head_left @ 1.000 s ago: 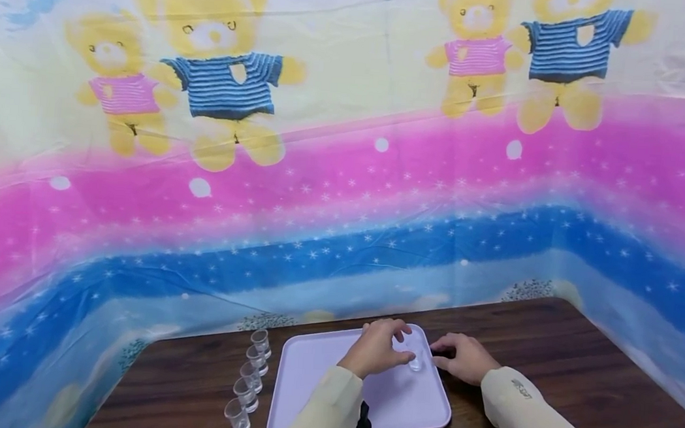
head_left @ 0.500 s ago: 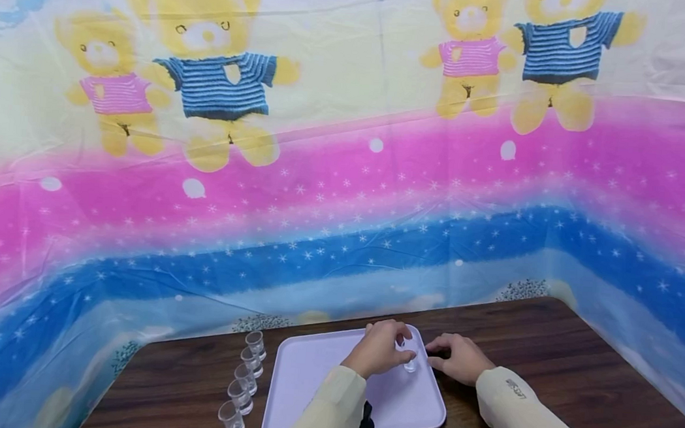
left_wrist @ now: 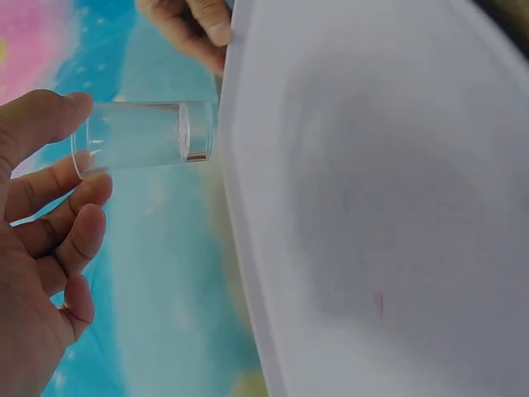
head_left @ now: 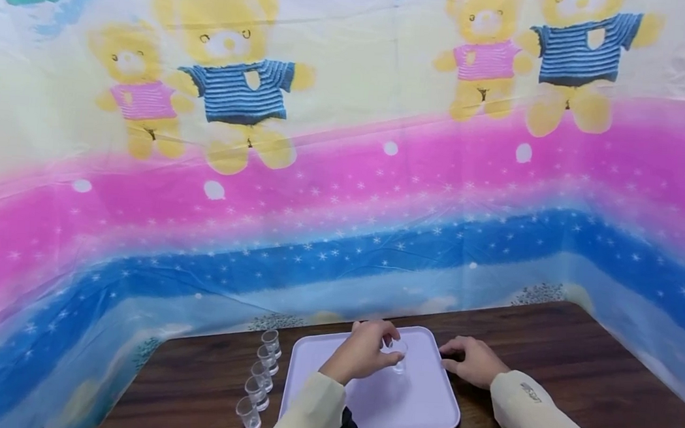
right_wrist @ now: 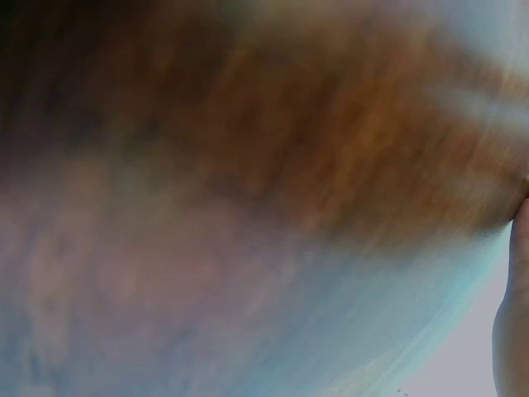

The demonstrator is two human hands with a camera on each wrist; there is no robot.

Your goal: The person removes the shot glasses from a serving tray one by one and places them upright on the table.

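Observation:
My left hand (head_left: 363, 351) pinches a small clear shot glass (head_left: 398, 358) near its rim, between thumb and fingertips. In the left wrist view the glass (left_wrist: 136, 134) shows see-through walls and a thick base, with the other fingers loosely bent below it. The glass is over the pale lilac tray (head_left: 413, 411), right of its middle, and looks raised off the surface. My right hand (head_left: 475, 361) lies at the tray's right edge with relaxed, bent fingers; whether they touch the rim cannot be told. The right wrist view is mostly blurred.
Several clear shot glasses (head_left: 257, 392) stand upright in a row on the dark wooden table (head_left: 190, 388), left of the tray. Behind the table hangs a curtain (head_left: 342, 227) printed with bears.
My left hand has moved left across the tray with the shot glass, away from the right edge. The right hand stays beside the tray. The head view has shifted slightly.

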